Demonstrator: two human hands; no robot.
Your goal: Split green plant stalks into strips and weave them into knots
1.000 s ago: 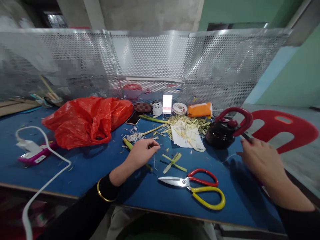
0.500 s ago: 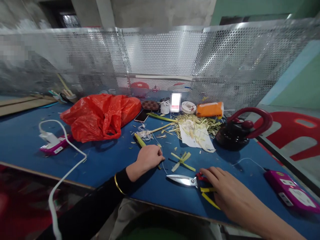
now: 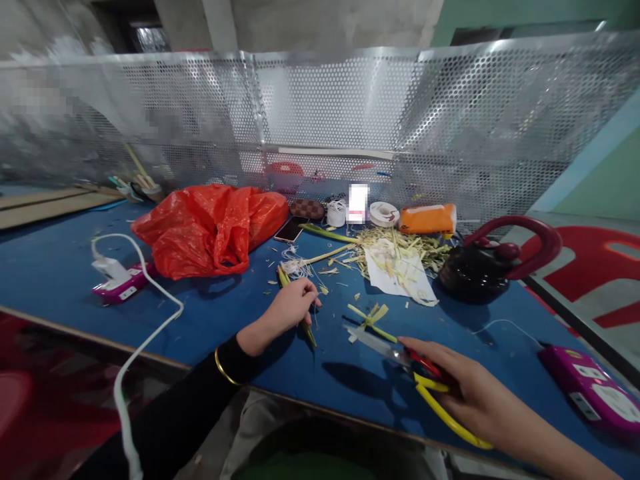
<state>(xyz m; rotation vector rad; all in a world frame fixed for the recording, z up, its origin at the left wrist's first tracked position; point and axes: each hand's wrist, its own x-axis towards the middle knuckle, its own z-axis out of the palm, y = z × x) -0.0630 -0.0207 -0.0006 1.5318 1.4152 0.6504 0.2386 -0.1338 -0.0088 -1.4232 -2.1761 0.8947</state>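
My left hand (image 3: 290,308) rests on the blue table (image 3: 210,333) with its fingers closed around a thin green-yellow leaf strip (image 3: 295,300) that lies under it. My right hand (image 3: 470,393) grips the red and yellow handles of the scissors (image 3: 415,373) and holds them lifted off the table, the blade pointing left toward a small cross of folded leaf strips (image 3: 370,317). A shadow of the scissors falls on the table below.
A red plastic bag (image 3: 215,227) lies at the back left. A black kettle with a red handle (image 3: 487,267), a paper with leaf scraps (image 3: 400,263), an orange packet (image 3: 427,219), tape rolls, a phone, two magenta devices (image 3: 123,288) (image 3: 590,393) and a white cable surround the work area. A perforated metal screen (image 3: 350,113) stands behind.
My right hand came from the table's right edge to the scissors, closed on their handles and raised them. My left hand stayed on the leaf strip.
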